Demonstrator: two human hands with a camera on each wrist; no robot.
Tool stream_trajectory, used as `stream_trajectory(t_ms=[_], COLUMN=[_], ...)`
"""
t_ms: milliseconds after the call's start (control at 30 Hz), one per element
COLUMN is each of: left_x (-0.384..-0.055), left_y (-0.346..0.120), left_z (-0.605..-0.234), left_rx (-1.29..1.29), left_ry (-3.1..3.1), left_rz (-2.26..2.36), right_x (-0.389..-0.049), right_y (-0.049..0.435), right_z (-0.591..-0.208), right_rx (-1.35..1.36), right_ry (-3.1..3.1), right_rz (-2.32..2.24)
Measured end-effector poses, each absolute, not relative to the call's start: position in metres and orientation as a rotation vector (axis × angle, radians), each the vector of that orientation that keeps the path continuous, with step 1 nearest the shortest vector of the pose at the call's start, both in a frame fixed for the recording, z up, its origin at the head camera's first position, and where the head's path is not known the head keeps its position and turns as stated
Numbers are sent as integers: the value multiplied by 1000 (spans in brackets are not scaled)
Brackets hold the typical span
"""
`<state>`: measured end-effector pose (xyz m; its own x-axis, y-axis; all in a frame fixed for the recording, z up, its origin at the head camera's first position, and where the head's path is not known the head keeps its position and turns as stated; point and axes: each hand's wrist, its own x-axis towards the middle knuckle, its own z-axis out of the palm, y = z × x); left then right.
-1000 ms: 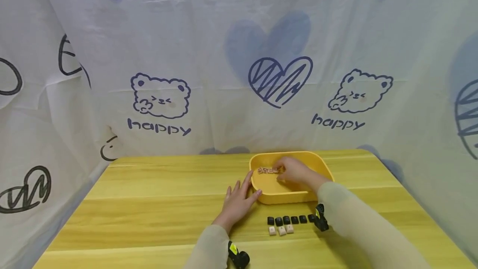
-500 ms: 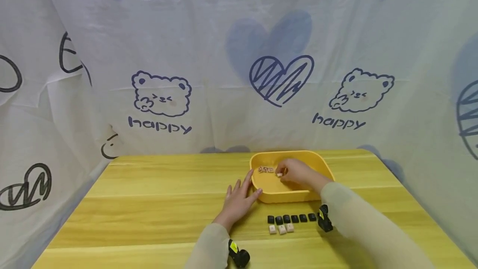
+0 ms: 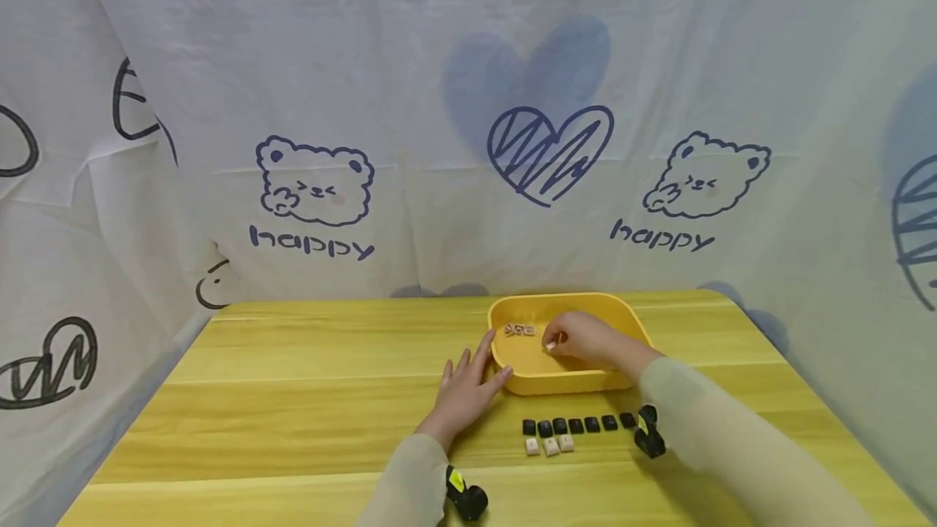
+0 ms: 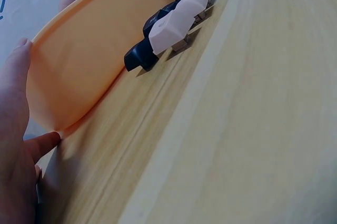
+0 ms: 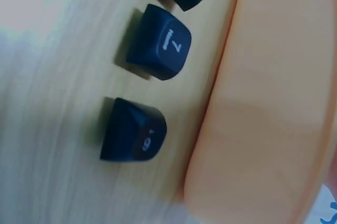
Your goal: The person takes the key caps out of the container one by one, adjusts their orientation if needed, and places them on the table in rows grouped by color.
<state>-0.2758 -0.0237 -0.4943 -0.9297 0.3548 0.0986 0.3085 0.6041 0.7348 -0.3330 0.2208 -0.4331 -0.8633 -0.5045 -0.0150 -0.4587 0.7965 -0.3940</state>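
In the head view my right hand [image 3: 586, 337] reaches into a yellow plastic tray [image 3: 571, 385] and pinches a pale keycap [image 3: 551, 346] between thumb and fingertips. Three more pale keycaps [image 3: 519, 330] lie in a short row at the tray's back left. My left hand [image 3: 464, 393] has its fingers spread against the tray's left side; in the left wrist view its thumb [image 4: 22, 55] touches the tray wall [image 4: 79, 66]. In front of the tray, black keycaps [image 3: 576, 425] form a row, with three white keycaps [image 3: 551, 446] below its left end.
The wooden table [image 3: 293, 397] extends left and right of the tray. Behind it hangs a printed cloth [image 3: 439, 185]. The right wrist view shows a black keycap [image 5: 160, 45] marked 7 standing close beside the tray's outer wall [image 5: 263, 103].
My right hand has drawn one pale keycap away from the row inside the tray, slightly right and nearer. The left hand has stayed against the tray.
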Motion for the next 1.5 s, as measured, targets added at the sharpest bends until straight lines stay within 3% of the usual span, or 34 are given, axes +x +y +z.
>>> stream_trajectory(t_ms=[433,1500], left_x=[-276,-275], left_y=[-23,-23], left_z=[-493,-491], left_rx=[582,577], left_ry=[2779,2772], left_rz=[1240,1238], right_x=[-307,-235], right_y=[228,258], right_z=[-411,-403], right_rx=[-974,-875], right_ry=[2850,2983], right_rz=[-640,-1064])
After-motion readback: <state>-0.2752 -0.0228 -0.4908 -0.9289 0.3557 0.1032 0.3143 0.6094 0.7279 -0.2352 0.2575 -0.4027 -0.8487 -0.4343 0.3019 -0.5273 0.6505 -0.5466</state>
